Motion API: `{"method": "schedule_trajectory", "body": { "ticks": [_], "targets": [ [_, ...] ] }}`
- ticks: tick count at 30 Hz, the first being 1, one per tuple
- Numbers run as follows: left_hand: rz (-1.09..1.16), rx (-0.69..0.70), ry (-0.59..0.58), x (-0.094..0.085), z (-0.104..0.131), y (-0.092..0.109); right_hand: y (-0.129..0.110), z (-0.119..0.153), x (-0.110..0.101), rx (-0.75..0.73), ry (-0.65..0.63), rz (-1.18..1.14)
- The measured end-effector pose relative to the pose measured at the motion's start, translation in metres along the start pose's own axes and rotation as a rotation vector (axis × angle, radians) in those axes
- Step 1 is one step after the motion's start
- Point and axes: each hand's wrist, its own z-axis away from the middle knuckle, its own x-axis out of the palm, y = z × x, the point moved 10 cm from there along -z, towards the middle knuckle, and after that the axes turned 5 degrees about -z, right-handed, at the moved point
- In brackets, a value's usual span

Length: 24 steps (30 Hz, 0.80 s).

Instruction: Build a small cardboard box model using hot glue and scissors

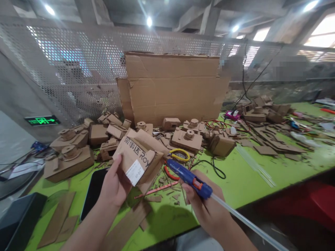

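Note:
My left hand (116,186) is closed on a folded cardboard piece (136,155) that bears printed characters and a white label, tilted above the green table. In my right hand (206,205) is a blue hot glue gun (185,176), with a long clear glue stick (243,219) coming out of its back. The gun's nozzle points left and is at the right edge of the cardboard piece; whether they touch I cannot tell. Beneath both hands lie cardboard scraps (154,198) and a pinkish-red strip (159,190).
Cardboard camera-shaped models (187,139) line the green table (167,226). Large cardboard sheets (172,90) lean on the perforated screen. A dark tablet (94,191) and black box (22,221) are at left. Clear sticks (255,167), cables and cardboard strips (272,139) lie right.

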Motion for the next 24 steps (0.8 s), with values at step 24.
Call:
{"method": "schedule_trajectory", "body": {
  "ticks": [24],
  "targets": [
    [0.042,0.028,0.010,-0.005,-0.001,0.000,-0.007,0.008,0.030,-0.184,-0.092,0.229]
  ]
}}
